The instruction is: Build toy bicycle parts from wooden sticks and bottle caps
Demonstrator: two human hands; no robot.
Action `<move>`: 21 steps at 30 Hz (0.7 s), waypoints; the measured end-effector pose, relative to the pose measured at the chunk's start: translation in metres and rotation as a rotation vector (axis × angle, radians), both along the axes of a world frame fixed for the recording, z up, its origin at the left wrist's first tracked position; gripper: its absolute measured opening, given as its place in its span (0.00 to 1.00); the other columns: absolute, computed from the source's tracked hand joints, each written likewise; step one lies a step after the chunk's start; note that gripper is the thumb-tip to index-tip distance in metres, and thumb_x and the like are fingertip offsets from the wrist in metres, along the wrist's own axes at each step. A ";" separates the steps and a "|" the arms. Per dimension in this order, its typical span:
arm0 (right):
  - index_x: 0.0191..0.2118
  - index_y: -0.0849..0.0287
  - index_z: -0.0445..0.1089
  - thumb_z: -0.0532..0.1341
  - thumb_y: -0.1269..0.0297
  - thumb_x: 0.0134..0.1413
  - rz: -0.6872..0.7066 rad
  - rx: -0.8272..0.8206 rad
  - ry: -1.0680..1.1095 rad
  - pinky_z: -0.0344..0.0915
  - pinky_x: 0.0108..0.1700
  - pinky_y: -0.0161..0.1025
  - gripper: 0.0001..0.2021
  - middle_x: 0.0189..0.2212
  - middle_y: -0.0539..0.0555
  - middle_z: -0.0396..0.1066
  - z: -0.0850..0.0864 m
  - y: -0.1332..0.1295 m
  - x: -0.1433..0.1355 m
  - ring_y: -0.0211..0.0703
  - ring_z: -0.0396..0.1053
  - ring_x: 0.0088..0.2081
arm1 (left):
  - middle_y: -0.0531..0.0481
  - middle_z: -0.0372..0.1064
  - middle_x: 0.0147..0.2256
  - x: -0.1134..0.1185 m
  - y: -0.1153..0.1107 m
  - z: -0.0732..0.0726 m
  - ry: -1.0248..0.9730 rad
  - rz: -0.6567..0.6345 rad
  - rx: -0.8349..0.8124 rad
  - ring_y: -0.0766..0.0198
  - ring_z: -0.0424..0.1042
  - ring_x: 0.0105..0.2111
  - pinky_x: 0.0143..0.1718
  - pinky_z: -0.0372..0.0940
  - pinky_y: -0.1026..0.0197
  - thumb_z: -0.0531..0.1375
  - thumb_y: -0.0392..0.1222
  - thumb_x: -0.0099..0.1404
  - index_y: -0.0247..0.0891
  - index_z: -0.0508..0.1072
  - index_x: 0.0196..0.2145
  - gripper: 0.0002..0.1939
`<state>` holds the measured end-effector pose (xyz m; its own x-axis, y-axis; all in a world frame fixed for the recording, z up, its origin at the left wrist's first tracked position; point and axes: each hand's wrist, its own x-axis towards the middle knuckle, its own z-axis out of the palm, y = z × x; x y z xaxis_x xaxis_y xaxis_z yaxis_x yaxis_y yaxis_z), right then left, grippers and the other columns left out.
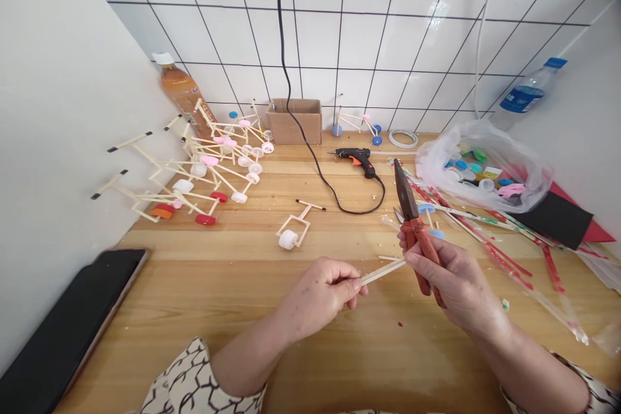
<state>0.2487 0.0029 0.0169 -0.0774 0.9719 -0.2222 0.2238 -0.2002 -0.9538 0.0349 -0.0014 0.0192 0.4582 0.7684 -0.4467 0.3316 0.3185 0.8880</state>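
Note:
My left hand (326, 297) pinches one end of a few short pale wooden sticks (383, 271). The other end of the sticks meets the thumb of my right hand (458, 275). That same hand is closed round a pair of pliers (410, 207) with orange-red handles, the dark jaws pointing up and away. Beyond my hands lies a small stick frame (294, 223) with a white bottle-cap wheel and a black-tipped crossbar. Several similar stick models (213, 162) with pink, white and red caps crowd the back left.
A glue gun (356, 156) with a black cord lies mid-table, near a cardboard box (295, 121) and a tape roll (403, 138). At right are a plastic bag (436, 152) of caps and long wrapped sticks (490, 242). A dark phone or tablet (77, 317) lies left; bottles (528, 90) stand behind.

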 end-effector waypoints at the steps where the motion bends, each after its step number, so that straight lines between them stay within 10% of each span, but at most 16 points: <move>1: 0.27 0.60 0.65 0.62 0.53 0.50 0.002 0.002 -0.005 0.47 0.14 0.30 0.14 0.38 0.54 0.67 0.000 0.000 0.000 0.25 0.52 0.16 | 0.55 0.61 0.21 0.000 0.000 0.000 -0.001 0.001 0.002 0.71 0.54 0.19 0.21 0.49 0.67 0.52 0.43 0.60 0.33 0.71 0.28 0.12; 15: 0.26 0.59 0.67 0.62 0.55 0.50 0.006 0.043 -0.012 0.50 0.17 0.31 0.12 0.35 0.52 0.70 -0.002 0.002 0.001 0.28 0.56 0.18 | 0.56 0.60 0.20 0.001 -0.001 -0.002 -0.035 0.030 0.029 0.72 0.51 0.18 0.21 0.47 0.67 0.53 0.45 0.60 0.34 0.71 0.26 0.13; 21: 0.37 0.55 0.71 0.61 0.57 0.52 0.021 0.073 0.121 0.56 0.19 0.31 0.09 0.47 0.52 0.67 -0.003 0.002 0.003 0.29 0.61 0.22 | 0.56 0.61 0.19 -0.006 0.003 -0.007 -0.166 0.281 0.090 0.73 0.51 0.17 0.19 0.45 0.67 0.55 0.45 0.59 0.34 0.72 0.26 0.12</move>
<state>0.2513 0.0046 0.0144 -0.1203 0.9830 -0.1384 0.1095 -0.1255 -0.9860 0.0292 0.0015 0.0123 0.2835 0.9082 -0.3079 0.0901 0.2944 0.9514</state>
